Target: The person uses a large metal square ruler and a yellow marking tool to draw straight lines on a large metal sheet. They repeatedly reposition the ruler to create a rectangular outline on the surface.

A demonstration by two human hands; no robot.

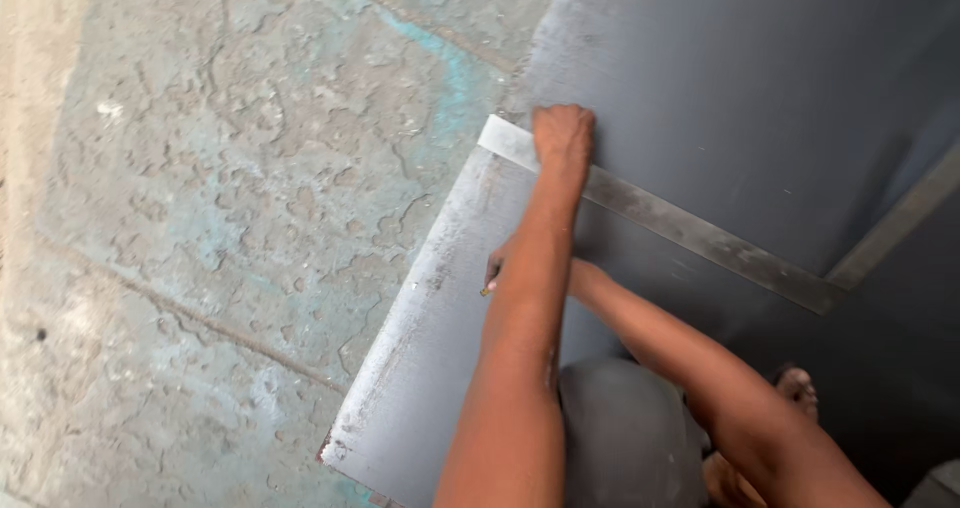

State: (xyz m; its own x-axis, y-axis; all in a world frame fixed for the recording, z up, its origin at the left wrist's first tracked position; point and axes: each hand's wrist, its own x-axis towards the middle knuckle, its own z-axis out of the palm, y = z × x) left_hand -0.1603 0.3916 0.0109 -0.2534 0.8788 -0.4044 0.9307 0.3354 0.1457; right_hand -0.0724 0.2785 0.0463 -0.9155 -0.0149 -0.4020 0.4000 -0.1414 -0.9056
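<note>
dark grey metal sheet (740,88), silvery scuffed ruler (680,223), teal-stained cracked floor (250,188)

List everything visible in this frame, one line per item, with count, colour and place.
Metal sheet: one, dark grey, lying on the floor, right half of view.
Steel square ruler: one, worn silver-grey, lying across the sheet, corner at right.
Concrete floor: one, rough grey with turquoise paint traces, left half.
Marking tool: one, small, yellowish tip, mostly hidden behind the forearm.
Left hand: one, pressing down the ruler's left end.
Right hand: one, mostly hidden, holding the marking tool on the sheet.
</note>
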